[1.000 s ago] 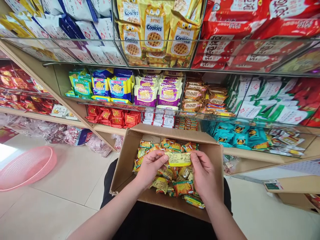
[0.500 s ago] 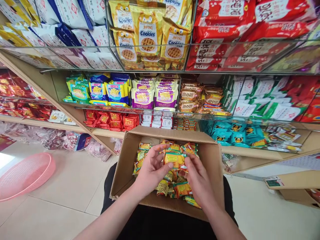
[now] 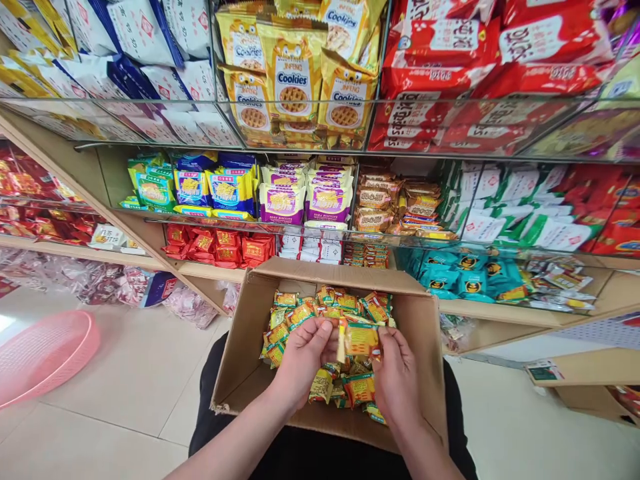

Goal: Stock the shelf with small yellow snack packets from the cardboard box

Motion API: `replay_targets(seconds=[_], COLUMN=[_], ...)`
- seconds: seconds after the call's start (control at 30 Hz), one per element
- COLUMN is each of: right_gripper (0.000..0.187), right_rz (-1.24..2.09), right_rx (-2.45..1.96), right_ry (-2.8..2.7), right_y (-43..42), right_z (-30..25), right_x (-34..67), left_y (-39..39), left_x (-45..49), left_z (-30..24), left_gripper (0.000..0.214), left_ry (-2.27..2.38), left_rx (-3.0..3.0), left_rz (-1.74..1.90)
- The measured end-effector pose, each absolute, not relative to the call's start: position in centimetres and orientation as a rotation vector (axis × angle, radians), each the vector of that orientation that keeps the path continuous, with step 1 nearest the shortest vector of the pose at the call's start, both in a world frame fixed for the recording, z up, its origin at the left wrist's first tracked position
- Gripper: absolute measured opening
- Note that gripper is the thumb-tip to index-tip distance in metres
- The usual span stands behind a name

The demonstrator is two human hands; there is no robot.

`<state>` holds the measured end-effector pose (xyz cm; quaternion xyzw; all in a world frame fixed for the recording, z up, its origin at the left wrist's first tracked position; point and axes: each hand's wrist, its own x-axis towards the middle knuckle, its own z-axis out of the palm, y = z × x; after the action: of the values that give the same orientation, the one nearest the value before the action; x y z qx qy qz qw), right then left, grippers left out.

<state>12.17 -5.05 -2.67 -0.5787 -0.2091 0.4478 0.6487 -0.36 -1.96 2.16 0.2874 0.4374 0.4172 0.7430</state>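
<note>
A small yellow-orange snack packet with green edging is held up over the open cardboard box. My right hand pinches its right end between thumb and fingers. At the other end, the fingers of my left hand are closed by a narrow yellow strip; whether that strip is the packet's own edge or a second packet I cannot tell. Several similar snack packets lie loose in the box beneath both hands. The box rests on my lap, partly hidden by my forearms.
Shelves with glass fronts stand close behind the box, filled with cookie bags, red bags and teal packets. A pink basket is on the floor at left. Another cardboard box sits at right.
My left hand's spread fingers have closed in a pinch at the packet's left side. The packet has shifted slightly down and right, and the view has tilted a little.
</note>
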Motion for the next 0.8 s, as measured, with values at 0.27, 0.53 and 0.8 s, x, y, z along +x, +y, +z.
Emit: replay_targets(seconds=[0.27, 0.53, 0.8], right_gripper=[0.023, 0.033, 0.027], right_rz=[1.005, 1.314, 0.308], right_rx=[-1.377, -1.126, -1.554], right_ry=[-1.102, -0.9, -1.402], right_y=[-5.4, -5.8, -2.1], right_z=[-1.8, -1.0, 1.1], right_x=[13.8, 12.2, 21.7], left_y=[-1.0, -1.6, 6.9], left_x=[-1.4, 1.1, 2.2], left_z=[2.3, 2.0, 4.4], left_gripper=[0.033, 0.025, 0.054], left_ry=[0.863, 0.898, 0.897], left_rx=[1.078, 1.074, 2.36], left_rz=[0.581, 0.84, 0.701])
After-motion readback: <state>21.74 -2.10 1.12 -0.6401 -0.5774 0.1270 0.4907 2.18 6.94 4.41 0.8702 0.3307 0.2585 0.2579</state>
